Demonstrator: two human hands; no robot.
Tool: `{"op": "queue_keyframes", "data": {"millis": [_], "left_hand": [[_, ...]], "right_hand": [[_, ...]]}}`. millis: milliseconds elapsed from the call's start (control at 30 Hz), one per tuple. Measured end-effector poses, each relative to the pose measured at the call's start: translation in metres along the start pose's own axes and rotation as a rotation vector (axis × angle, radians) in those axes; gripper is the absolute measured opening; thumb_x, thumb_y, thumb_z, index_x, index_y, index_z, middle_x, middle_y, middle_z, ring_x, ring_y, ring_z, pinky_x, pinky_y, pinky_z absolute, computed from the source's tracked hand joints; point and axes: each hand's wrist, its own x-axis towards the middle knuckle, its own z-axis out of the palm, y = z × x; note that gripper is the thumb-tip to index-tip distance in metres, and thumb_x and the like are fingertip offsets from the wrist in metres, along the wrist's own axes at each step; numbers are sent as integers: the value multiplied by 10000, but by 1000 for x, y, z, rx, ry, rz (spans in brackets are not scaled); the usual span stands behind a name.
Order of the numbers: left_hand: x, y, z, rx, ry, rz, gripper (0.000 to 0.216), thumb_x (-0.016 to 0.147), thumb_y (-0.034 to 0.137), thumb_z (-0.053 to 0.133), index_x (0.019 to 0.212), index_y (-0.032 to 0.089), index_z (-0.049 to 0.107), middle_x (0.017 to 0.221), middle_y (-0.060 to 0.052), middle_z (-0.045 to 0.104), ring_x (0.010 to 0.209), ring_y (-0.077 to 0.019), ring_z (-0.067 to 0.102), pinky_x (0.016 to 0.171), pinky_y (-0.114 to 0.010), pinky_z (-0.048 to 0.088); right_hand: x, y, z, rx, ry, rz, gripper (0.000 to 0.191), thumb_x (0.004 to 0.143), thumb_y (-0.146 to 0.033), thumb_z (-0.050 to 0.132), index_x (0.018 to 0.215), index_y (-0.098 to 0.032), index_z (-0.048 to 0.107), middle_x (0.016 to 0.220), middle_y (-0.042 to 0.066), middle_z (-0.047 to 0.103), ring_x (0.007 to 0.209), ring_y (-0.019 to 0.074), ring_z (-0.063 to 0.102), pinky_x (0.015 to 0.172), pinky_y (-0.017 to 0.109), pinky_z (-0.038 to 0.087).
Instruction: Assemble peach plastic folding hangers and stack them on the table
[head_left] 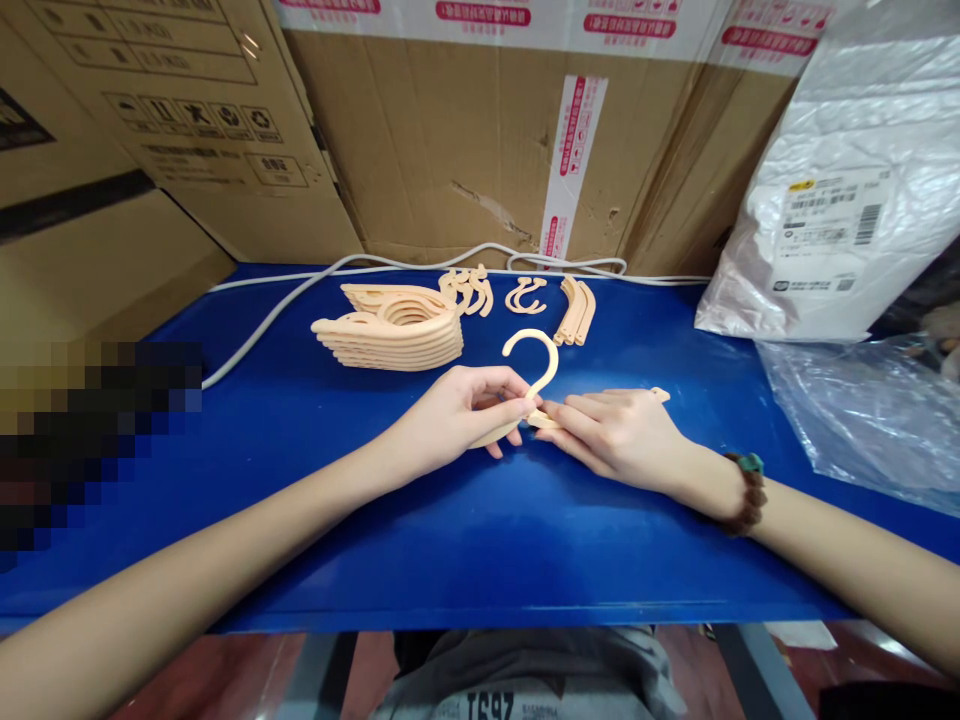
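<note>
A cream plastic hanger with a curved hook (pixel 554 363) is pinched below the hook by the left hand (pixel 456 413). The right hand (pixel 619 432) closes around the hanger's right side, over the glossy blue surface (pixel 480 550).

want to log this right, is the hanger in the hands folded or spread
Apparently spread: one part of the hanger is in the left hand, another runs under the right hand; much is hidden.

Cardboard cartons (pixel 465 150), a labelled mailing bag (pixel 840 140) and blue workbench (pixel 465 560) suggest a workshop.
</note>
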Motion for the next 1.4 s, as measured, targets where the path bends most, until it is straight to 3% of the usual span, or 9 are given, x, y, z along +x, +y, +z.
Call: {"op": "queue_keyframes", "data": {"millis": [167,400,533,933,1133,1233,1333,1400], "left_hand": [[0,-2,-1,-4,41,13,221,874,328,631,952,126,678,751,-27,695,645,-122,657,558,-200,552],[1,-4,0,39,65,-49,303,866,353,638,1038,117,722,800,-68,735,664,-143,678,549,-200,548],[1,-5,4,78,133,-45,362,901,354,585,1141,106,695,725,-56,717,613,-131,665,527,-192,542],[-2,-6,7,182,101,-4,407,955,332,498,1266,106,632,597,-20,659,506,-107,616,480,-173,500],[0,-7,6,227,93,-15,426,952,358,496,1264,100,629,587,-16,657,481,-109,598,477,-186,477],[-2,-5,4,393,95,69,398,966,346,465,1247,126,641,615,-11,668,499,-115,602,530,-210,487],[-7,-2,5,776,159,263,367,982,303,420,1257,173,625,871,-52,722,702,-154,666,667,-250,499],[-10,0,6,1008,185,329,375,976,304,420,1288,180,588,1053,-75,705,826,-194,679,674,-264,486]], "right_hand": [[-1,-3,-2,27,-13,37,378,1026,-341,375,904,-133,666,648,5,651,519,106,572,540,269,318],[2,-12,-7,147,-169,181,423,1036,-372,317,914,-163,664,724,24,701,555,120,600,535,275,275],[3,-13,-9,204,-219,278,437,1033,-382,312,869,-175,661,706,18,696,531,116,583,519,273,234],[6,-18,-13,296,-278,439,412,1010,-417,376,827,-208,680,668,5,687,549,131,588,526,275,215],[6,-17,-13,284,-283,428,431,1012,-422,368,801,-201,672,659,4,684,535,129,581,520,277,218],[5,-13,-10,275,-246,380,425,1016,-411,360,836,-190,676,705,13,704,542,121,583,522,271,232],[6,-8,-8,290,-226,320,400,1013,-410,380,884,-189,686,771,21,726,585,121,603,538,263,258],[6,-4,-7,310,-231,297,411,1006,-438,394,886,-185,694,794,31,732,625,128,619,566,260,288]]}}
